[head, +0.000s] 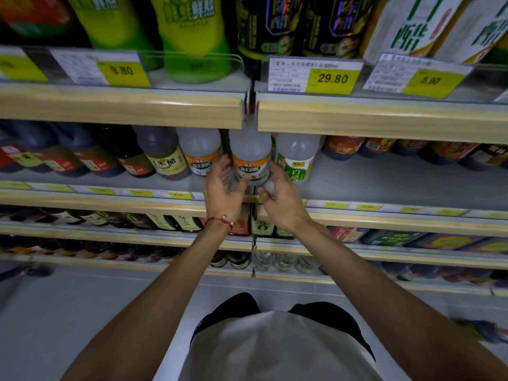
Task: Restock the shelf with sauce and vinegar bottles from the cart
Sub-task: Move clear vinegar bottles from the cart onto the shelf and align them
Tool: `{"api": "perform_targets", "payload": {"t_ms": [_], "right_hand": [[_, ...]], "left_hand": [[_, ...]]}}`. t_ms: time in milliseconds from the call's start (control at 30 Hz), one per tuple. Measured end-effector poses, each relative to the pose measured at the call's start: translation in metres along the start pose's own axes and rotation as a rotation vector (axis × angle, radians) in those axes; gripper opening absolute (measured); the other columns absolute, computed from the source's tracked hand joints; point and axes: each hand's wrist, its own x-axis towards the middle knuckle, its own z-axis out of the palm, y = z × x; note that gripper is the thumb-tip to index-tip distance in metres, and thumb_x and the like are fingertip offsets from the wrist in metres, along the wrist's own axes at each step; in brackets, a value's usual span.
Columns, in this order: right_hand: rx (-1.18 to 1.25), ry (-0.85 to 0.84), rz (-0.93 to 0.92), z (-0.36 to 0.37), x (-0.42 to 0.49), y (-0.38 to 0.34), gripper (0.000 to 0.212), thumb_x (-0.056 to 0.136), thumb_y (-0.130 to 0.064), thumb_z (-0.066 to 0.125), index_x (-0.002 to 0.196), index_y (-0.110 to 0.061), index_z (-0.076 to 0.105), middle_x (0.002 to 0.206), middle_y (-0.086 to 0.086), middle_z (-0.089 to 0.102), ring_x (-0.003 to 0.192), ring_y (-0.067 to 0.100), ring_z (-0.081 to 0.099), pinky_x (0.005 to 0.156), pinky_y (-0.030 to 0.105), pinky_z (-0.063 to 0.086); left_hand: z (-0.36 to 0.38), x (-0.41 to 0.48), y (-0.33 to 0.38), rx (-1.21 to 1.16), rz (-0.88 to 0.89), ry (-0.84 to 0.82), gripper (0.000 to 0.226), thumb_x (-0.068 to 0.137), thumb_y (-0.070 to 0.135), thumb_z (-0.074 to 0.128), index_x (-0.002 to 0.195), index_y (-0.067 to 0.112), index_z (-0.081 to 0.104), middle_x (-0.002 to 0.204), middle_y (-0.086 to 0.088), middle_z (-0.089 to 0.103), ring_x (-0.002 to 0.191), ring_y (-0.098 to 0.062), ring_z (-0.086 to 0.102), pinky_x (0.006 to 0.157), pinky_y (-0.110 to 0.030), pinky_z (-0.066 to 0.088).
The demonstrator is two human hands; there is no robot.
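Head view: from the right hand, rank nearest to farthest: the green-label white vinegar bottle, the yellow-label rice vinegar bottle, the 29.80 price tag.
From the right hand:
1. Green-label white vinegar bottle, just above the fingers, same shelf.
2. Yellow-label rice vinegar bottle, same shelf, off to the left past the left hand.
3. 29.80 price tag, on the shelf edge above.

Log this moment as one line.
stage: placing | left hand: open beside orange-label bottle | right hand: open beside it | bottle: upright on shelf | cart: not visible
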Motion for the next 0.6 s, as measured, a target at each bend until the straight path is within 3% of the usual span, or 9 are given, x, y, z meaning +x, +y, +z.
{"api": "perform_targets", "payload": {"t_ms": [133,200,267,333,467,600], "right_hand": [[0.012,0.086,0.004,0.013,0.008,0.001,0.073,0.099,0.001,0.056,0.163,-0.008,0.022,0.165,0.009,0.032,0.149,0.024,0.034,0.108,0.005,0.022],[-0.015,0.085,0.008,0.019,0.008,0.003,0.078,0.096,0.009,0.052,0.164,-0.009,0.020,0.167,0.010,0.027,0.149,0.024,0.031,0.108,0.001,0.019],[-0.010,0.039,-0.008,0.022,0.007,0.003,0.083,0.092,0.014,0.049,0.164,-0.013,0.019,0.166,0.011,0.025,0.151,0.027,0.032,0.123,0.024,0.029],[0.000,0.023,-0.010,0.022,0.012,0.005,0.084,0.090,0.013,0.051,0.163,-0.015,0.023,0.161,0.011,0.031,0.149,0.029,0.037,0.123,0.045,0.036],[0.030,0.065,0.030,0.030,0.023,0.006,0.080,0.092,0.002,0.062,0.161,-0.015,0.025,0.159,0.008,0.037,0.148,0.029,0.037,0.121,0.052,0.037],[0.090,0.072,0.041,0.037,0.029,0.011,0.079,0.087,-0.008,0.059,0.158,-0.021,0.028,0.158,0.002,0.041,0.149,0.025,0.038,0.121,0.053,0.036]], "left_hand": [[-0.003,0.016,-0.003,-0.018,0.054,-0.090,0.043,0.088,0.029,0.073,0.127,0.012,0.065,0.125,-0.002,0.069,0.115,-0.010,0.066,0.098,-0.038,0.057],[-0.004,0.019,-0.007,-0.049,0.022,-0.069,0.045,0.089,0.032,0.069,0.129,0.012,0.067,0.126,-0.001,0.071,0.118,-0.011,0.066,0.101,-0.043,0.056],[-0.007,0.019,-0.014,-0.074,-0.009,-0.030,0.050,0.089,0.034,0.069,0.134,0.013,0.065,0.131,0.000,0.070,0.123,-0.010,0.064,0.106,-0.044,0.052],[-0.009,0.020,-0.017,-0.113,-0.042,-0.011,0.053,0.087,0.035,0.071,0.135,0.012,0.065,0.130,0.000,0.069,0.124,-0.010,0.063,0.108,-0.044,0.051],[-0.013,0.023,-0.017,-0.126,-0.074,0.003,0.045,0.086,0.027,0.078,0.126,0.008,0.071,0.116,0.003,0.074,0.111,-0.008,0.070,0.102,-0.040,0.055],[-0.016,0.024,-0.017,-0.124,-0.059,0.044,0.039,0.084,0.024,0.080,0.120,0.009,0.074,0.108,0.004,0.076,0.104,-0.006,0.072,0.098,-0.040,0.058]]}}
